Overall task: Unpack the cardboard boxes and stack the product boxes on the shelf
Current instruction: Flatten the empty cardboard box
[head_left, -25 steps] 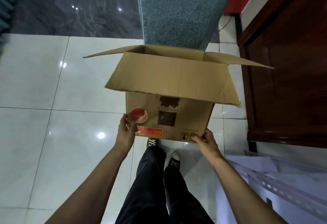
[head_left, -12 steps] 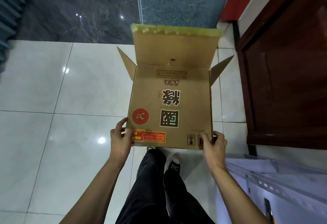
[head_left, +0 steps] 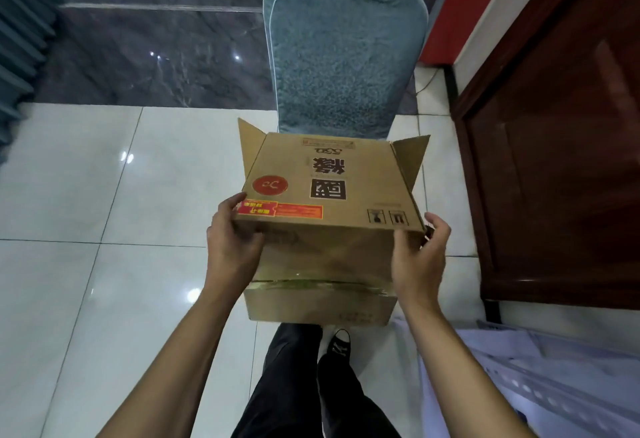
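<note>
Both hands gripped the cardboard box (head_left: 329, 191) in mid-air: left hand (head_left: 232, 247) curled on its left edge, right hand (head_left: 420, 257) on its right.

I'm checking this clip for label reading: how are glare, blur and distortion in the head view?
Head view: bright ceiling-light glare spots on the glossy white floor tiles; wide-angle bending along the door frame; cardboard box evenly lit, print fairly sharp though upside down; left hand and right hand slightly soft.
</note>
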